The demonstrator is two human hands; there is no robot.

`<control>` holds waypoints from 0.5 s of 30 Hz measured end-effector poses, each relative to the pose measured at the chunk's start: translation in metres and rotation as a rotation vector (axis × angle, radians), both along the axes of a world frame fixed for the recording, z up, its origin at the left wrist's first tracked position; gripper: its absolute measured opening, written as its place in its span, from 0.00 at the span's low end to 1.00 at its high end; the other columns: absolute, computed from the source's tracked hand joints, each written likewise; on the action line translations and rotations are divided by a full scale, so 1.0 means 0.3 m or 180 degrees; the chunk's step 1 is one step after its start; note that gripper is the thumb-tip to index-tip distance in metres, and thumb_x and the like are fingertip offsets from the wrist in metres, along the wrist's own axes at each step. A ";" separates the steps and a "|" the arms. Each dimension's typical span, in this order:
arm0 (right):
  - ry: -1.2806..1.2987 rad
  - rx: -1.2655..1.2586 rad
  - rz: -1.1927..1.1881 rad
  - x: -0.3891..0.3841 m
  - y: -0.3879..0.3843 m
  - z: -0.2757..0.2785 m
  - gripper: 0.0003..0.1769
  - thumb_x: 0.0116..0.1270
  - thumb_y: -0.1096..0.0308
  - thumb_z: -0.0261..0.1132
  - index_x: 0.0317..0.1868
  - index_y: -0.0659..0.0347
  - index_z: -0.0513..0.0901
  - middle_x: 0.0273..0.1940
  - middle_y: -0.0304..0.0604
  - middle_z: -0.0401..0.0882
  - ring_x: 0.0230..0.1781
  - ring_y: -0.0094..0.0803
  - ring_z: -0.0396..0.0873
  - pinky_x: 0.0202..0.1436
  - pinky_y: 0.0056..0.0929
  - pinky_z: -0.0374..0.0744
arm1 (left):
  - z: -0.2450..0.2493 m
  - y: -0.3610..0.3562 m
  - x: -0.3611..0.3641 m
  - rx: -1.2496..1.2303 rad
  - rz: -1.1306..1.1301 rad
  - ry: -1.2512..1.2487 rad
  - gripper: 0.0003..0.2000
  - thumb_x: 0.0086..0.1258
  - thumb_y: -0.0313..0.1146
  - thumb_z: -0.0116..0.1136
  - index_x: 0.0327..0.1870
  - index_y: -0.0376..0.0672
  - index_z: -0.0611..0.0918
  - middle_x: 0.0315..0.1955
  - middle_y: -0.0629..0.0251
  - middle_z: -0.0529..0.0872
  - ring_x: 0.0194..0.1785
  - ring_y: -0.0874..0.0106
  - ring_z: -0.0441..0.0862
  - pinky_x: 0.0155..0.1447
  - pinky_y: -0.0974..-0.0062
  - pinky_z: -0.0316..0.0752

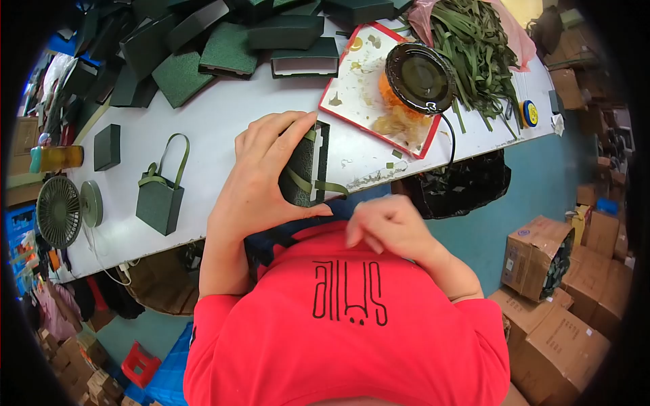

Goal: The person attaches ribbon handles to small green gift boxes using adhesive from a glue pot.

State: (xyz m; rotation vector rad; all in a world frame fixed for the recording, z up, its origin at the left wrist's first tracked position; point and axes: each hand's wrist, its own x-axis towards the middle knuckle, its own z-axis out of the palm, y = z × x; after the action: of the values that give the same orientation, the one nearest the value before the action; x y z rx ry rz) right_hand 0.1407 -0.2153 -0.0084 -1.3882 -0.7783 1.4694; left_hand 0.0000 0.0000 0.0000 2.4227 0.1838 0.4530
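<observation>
My left hand [261, 166] is closed around a small dark green box [301, 177], fingers over its far end and thumb at the near end. The box stands at the table's front edge, with a white inner edge showing on its right. A green ribbon [325, 186] crosses it, one end sticking out to the right. Just right of that ribbon end is my right hand [393, 229], in front of my shirt; its fingers look curled but are smeared by motion, and I cannot tell whether they hold anything.
A glue pot [420, 78] stands on a red-rimmed board [338, 101], beside a heap of green ribbons [470, 54]. More green boxes [230, 49] pile up at the back. A ribbon-handled box [160, 203], a small box [107, 147] and a fan [59, 211] are left.
</observation>
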 end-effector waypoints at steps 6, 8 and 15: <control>0.1841 -0.0133 -0.0443 -0.058 0.001 -0.127 0.31 0.81 0.51 0.57 0.71 0.66 0.68 0.43 0.43 0.88 0.21 0.20 0.70 0.29 0.21 0.71 | 0.012 -0.033 0.021 -0.0112 -0.0141 -0.0081 0.55 0.35 0.49 0.85 0.71 0.38 0.72 0.66 0.52 0.74 0.69 0.50 0.69 0.72 0.56 0.63; 0.2246 0.0102 -0.1398 -0.066 0.012 -0.097 0.27 0.81 0.55 0.57 0.71 0.65 0.70 0.49 0.44 0.87 0.22 0.20 0.70 0.30 0.20 0.71 | 0.018 -0.033 0.015 -0.0041 -0.0166 -0.0006 0.55 0.35 0.49 0.85 0.71 0.38 0.72 0.66 0.52 0.74 0.69 0.50 0.69 0.72 0.57 0.63; 0.2074 0.0742 -0.2964 0.033 -0.068 -0.102 0.19 0.82 0.63 0.57 0.66 0.64 0.76 0.53 0.45 0.84 0.27 0.19 0.74 0.34 0.19 0.75 | -0.017 0.007 -0.059 -0.0030 0.0123 0.0256 0.57 0.32 0.47 0.86 0.72 0.38 0.70 0.67 0.52 0.73 0.71 0.51 0.68 0.73 0.57 0.63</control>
State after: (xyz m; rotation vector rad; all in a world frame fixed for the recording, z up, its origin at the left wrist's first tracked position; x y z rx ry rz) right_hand 0.1506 -0.2357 -0.0389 -0.8043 0.1319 0.9264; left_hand -0.0176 0.0021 -0.0052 2.4336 0.2673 0.3711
